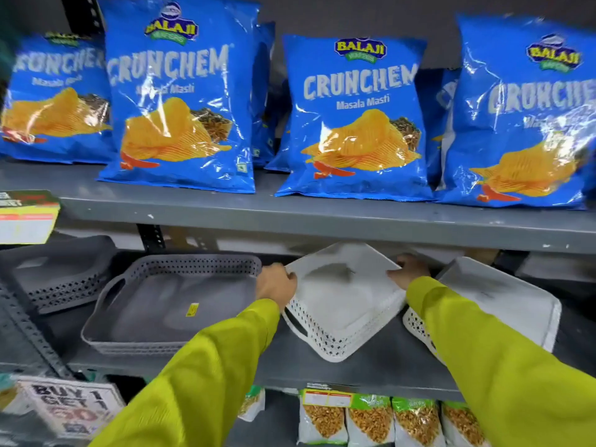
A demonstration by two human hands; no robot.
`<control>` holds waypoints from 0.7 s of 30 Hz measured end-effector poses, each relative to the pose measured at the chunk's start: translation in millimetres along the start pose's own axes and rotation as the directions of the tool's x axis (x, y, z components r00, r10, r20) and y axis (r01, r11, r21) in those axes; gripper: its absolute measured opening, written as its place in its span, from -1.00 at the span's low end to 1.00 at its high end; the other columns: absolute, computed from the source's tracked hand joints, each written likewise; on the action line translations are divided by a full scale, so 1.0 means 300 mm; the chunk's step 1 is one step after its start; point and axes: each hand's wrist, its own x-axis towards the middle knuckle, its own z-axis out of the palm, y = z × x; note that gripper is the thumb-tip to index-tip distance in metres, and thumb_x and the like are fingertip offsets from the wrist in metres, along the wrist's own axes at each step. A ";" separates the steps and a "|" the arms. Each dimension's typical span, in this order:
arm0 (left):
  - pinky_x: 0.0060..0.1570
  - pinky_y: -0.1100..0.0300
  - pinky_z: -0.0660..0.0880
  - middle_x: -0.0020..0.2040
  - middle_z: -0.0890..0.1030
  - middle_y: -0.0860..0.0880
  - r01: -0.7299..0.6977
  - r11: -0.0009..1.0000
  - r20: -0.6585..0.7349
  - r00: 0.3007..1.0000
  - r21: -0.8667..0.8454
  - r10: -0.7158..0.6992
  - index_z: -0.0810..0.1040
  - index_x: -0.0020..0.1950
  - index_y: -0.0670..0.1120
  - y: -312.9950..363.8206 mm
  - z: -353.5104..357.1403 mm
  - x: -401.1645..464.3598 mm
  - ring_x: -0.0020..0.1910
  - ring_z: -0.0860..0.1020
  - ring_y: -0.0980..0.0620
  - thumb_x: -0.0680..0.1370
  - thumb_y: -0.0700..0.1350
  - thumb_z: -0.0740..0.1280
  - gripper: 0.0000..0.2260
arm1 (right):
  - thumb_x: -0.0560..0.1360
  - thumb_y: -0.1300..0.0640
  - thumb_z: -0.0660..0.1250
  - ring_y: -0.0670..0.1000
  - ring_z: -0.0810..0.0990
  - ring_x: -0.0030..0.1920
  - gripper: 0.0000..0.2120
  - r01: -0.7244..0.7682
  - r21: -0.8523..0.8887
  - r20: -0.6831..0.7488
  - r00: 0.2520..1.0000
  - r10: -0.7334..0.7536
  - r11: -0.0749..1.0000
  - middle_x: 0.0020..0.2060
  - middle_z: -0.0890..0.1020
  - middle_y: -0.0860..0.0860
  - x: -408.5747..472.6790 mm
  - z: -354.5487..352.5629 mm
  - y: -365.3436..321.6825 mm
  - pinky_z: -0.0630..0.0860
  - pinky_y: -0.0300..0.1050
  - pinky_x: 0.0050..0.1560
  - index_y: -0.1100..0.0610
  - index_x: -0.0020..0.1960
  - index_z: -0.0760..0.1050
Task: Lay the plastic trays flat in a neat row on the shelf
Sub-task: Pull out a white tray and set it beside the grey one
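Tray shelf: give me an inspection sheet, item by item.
Surface: grey metal shelf, trays on it.
Job's things: grey perforated plastic tray lies flat; white perforated plastic tray sits skewed, corner forward; second white tray at right, partly hidden.
Clutter: darker grey trays far left.
Grippers: left hand and right hand grip the skewed white tray's opposite edges.
Cables: nothing seen.
Surroundings: blue crisp bags above; snack packets below.

both hands point(342, 282) gripping skewed white tray point(342, 304), grey shelf point(290, 359)
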 end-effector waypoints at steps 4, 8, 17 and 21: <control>0.10 -0.06 0.60 0.21 0.59 -0.26 0.166 0.985 0.211 0.962 0.048 -0.172 0.49 0.30 -0.24 -0.019 0.084 -0.008 0.09 0.61 -0.30 0.56 0.13 0.20 -0.49 | 0.32 0.18 0.49 0.21 0.55 0.20 -0.34 -0.035 -0.156 0.146 0.988 0.058 0.987 0.23 0.55 0.21 0.033 -0.023 0.054 0.54 -0.08 0.12 0.25 0.36 0.36; 0.15 -0.04 0.57 0.36 0.47 -0.22 0.320 0.947 0.391 0.877 -0.037 -0.281 0.37 0.40 -0.28 0.010 0.129 -0.038 0.22 0.55 -0.27 0.61 0.10 0.16 -0.47 | 0.28 0.23 0.50 0.14 0.59 -0.04 -0.41 -0.034 -0.233 0.257 0.962 0.095 0.972 0.09 0.61 0.19 0.055 -0.009 0.068 0.49 -0.16 -0.19 0.30 0.27 0.45; 0.10 -0.17 0.53 0.39 0.43 -0.19 0.597 0.571 0.558 0.785 -0.563 -0.270 0.47 0.17 -0.18 -0.003 0.155 -0.035 0.34 0.43 -0.29 0.57 -0.15 0.32 -0.79 | 0.19 0.19 0.41 0.08 0.47 -0.31 -0.82 -0.173 -0.058 0.266 0.947 0.182 0.983 -0.21 0.52 0.12 0.119 -0.029 0.108 0.32 -0.25 -0.45 0.23 -0.31 0.45; 0.03 -0.16 0.59 0.29 0.55 -0.20 0.575 0.516 0.541 0.807 -0.634 -0.235 0.51 0.22 -0.23 0.001 0.127 -0.032 0.23 0.54 -0.26 0.51 -0.20 0.39 -0.70 | 0.22 -0.04 0.34 0.17 0.57 0.03 -0.45 -0.205 0.188 0.178 0.969 0.172 0.961 0.13 0.59 0.17 0.184 0.014 0.135 0.54 -0.04 -0.02 0.22 0.14 0.54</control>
